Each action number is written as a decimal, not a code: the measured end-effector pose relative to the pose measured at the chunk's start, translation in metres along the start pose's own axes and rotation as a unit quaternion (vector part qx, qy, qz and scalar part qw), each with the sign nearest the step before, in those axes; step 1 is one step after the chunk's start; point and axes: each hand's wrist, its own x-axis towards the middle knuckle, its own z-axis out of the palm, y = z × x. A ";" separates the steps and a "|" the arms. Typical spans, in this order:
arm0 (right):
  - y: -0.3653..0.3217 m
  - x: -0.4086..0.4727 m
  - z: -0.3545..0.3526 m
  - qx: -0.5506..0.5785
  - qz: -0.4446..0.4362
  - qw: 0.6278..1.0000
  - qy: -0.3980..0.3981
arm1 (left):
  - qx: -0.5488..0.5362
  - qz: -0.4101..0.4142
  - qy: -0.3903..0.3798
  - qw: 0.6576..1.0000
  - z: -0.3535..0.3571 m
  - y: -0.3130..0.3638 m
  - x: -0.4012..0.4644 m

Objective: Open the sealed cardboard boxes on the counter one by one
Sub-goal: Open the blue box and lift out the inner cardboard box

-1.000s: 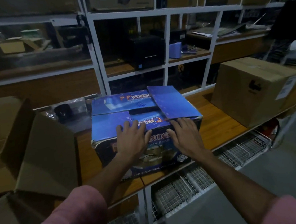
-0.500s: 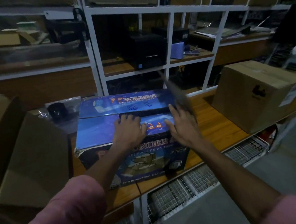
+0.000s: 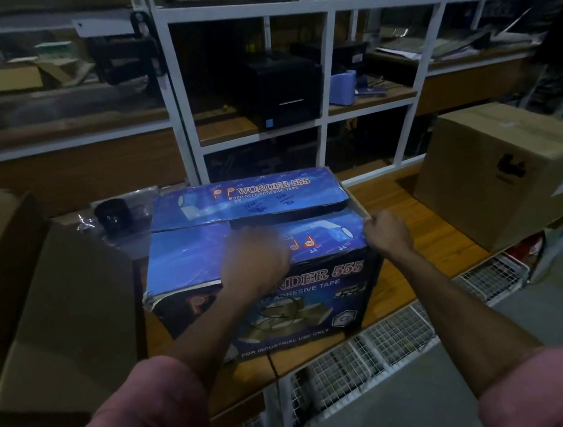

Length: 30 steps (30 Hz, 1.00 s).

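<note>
A blue "Wonder 555" tape box [image 3: 315,289] stands in the middle of the wooden counter [image 3: 426,233]. Its two long top flaps lie flat, with a dark gap between them. My left hand [image 3: 255,255] rests on the near flap, blurred, its fingers curled over the flap's far edge at the gap. My right hand [image 3: 388,234] is closed on the thin side flap [image 3: 358,206], which stands edge-on at the box's top right corner. A sealed brown cardboard box [image 3: 510,170] sits on the counter at the right, apart from both hands.
An opened brown box [image 3: 58,303] with a raised flap fills the left side. A black round object in plastic wrap [image 3: 113,214] lies behind the blue box. White shelving [image 3: 172,96] rises behind the counter. Wire baskets [image 3: 355,354] sit under it.
The right side flap, which lay over the top, has been lifted and swung out to the right edge by my right hand. My left hand slid up onto the near flap.
</note>
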 end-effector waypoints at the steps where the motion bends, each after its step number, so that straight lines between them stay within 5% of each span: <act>1: 0.001 0.001 -0.001 -0.013 -0.003 1.000 0.003 | 0.000 0.002 0.002 1.000 0.000 0.001 0.001; 21: 0.029 0.022 -0.046 -0.146 -0.003 0.989 0.025 | -0.001 0.037 -0.018 0.999 0.007 0.062 0.042; 26: 0.000 0.003 -0.026 -0.177 -0.157 0.968 0.079 | -0.023 0.045 -0.030 0.998 0.005 0.065 0.045; 30: -0.040 -0.010 0.012 -0.121 -0.236 0.964 -0.035 | -0.062 0.036 -0.105 0.992 0.002 0.066 0.058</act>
